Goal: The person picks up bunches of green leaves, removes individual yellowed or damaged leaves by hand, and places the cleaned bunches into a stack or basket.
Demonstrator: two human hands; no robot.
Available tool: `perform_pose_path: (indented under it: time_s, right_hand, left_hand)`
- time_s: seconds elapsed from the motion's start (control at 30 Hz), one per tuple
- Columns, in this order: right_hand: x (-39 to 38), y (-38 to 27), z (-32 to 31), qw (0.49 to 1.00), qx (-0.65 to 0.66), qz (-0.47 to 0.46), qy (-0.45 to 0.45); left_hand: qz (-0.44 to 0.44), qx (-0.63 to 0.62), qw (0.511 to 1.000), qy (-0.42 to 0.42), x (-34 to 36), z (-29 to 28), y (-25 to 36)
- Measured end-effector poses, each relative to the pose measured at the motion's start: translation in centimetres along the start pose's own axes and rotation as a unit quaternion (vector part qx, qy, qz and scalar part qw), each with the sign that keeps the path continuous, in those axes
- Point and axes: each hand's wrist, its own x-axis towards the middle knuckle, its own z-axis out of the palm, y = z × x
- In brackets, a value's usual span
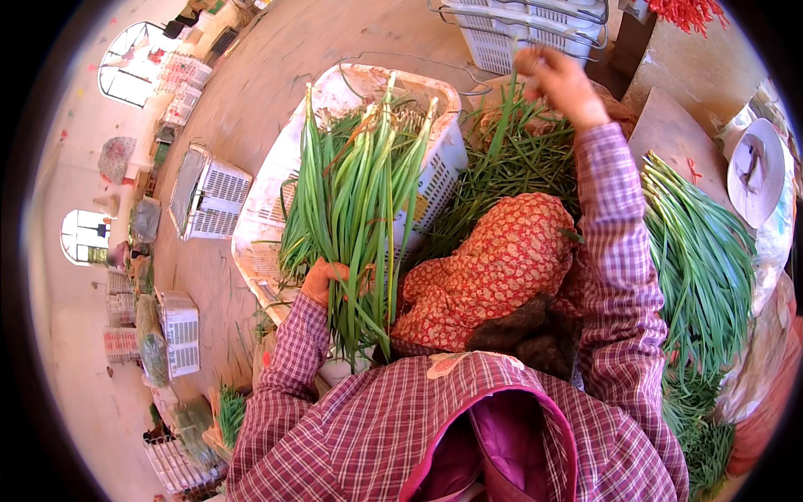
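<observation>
My left hand (322, 280) is closed round the lower, leafy part of a bunch of garlic chives (360, 192). The pale stem ends point away from me, over a white plastic basket (263, 222) that holds more green leaves. Raised at the far right, my right hand (559, 82) has its fingers pinched together. A single green chive blade (503, 117) hangs from the fingertips, slightly blurred. Below it lies a heap of loose chive leaves (527, 163), beside my knee in red flowered cloth (493, 263).
A large bundle of chives (698, 259) lies at my right, near a pale hat (754, 171). White crates (493, 38) with wire handles stand at the far side. More crates (211, 192) stand on the floor to the left. Red ties (686, 10) hang at the upper right.
</observation>
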Motion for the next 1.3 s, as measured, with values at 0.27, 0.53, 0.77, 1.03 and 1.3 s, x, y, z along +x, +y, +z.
perform_pose_path:
  time_s: [0.27, 0.53, 0.77, 1.03, 1.3]
  right_hand:
    - [-8.0, -5.2, 9.7, 0.947, 0.221, 0.068, -0.222]
    - [-9.1, -5.8, 10.6, 0.948, 0.24, 0.023, -0.205]
    - [-6.9, -4.1, 9.6, 0.983, -0.051, -0.174, -0.039]
    - [-1.9, 2.0, 3.1, 0.934, -0.306, -0.076, 0.17]
    - [-7.5, -5.2, 10.1, 0.989, 0.033, -0.091, -0.112]
  left_hand:
    - [0.042, -0.088, 0.995, -0.018, 1.1, 2.7, -0.3]
    - [0.012, -0.135, 0.986, -0.093, 1.7, 7.5, -1.1]
    - [0.005, -0.083, 0.989, -0.121, 2.2, 7.3, -1.0]
    - [0.012, 0.026, 1.0, 0.002, 0.8, 4.0, 0.7]
    - [0.075, 0.051, 0.985, 0.145, 0.9, 8.1, 2.8]
